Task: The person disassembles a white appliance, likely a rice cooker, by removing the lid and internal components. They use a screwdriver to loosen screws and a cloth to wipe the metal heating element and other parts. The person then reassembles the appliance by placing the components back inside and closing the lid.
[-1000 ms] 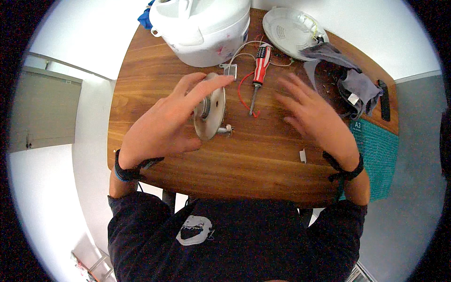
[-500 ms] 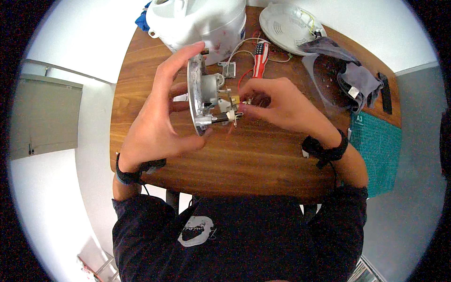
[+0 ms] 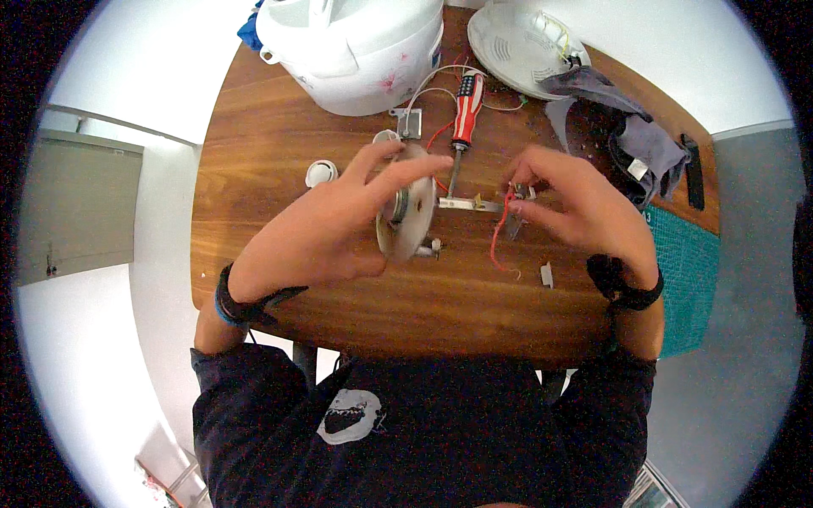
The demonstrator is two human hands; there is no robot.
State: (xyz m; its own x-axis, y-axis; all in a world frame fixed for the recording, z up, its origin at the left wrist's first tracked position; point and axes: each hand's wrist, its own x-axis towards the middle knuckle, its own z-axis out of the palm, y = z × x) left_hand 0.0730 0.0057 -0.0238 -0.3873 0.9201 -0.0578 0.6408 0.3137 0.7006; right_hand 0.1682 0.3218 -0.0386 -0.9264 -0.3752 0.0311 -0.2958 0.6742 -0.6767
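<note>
A round metal heating plate (image 3: pixel 417 203) stands on edge in my left hand (image 3: pixel 334 216), thumb below and fingers over its top. Its broad face is turned to the right and slightly blurred. Over the table at the right, my right hand (image 3: pixel 563 195) pinches a small metal part (image 3: pixel 514 222) with a red wire (image 3: pixel 496 241) hanging from it; the fingers partly hide the part. Between the hands lies a flat metal strip (image 3: pixel 461 204). The tip of a red-handled screwdriver (image 3: pixel 467 110) points toward that strip.
At the back left stands a white rice cooker body (image 3: pixel 364 80). Behind lies a round white base cover (image 3: pixel 508 51), with grey cloth (image 3: pixel 648 144) and a green cutting mat (image 3: pixel 684 288) at right. A metal bracket (image 3: pixel 409 123), white round piece (image 3: pixel 321 173) and white scrap (image 3: pixel 546 274) lie about.
My left hand has turned the heating plate over and brought it lower. My right hand has moved right, away from the plate, with the small part and its red wire.
</note>
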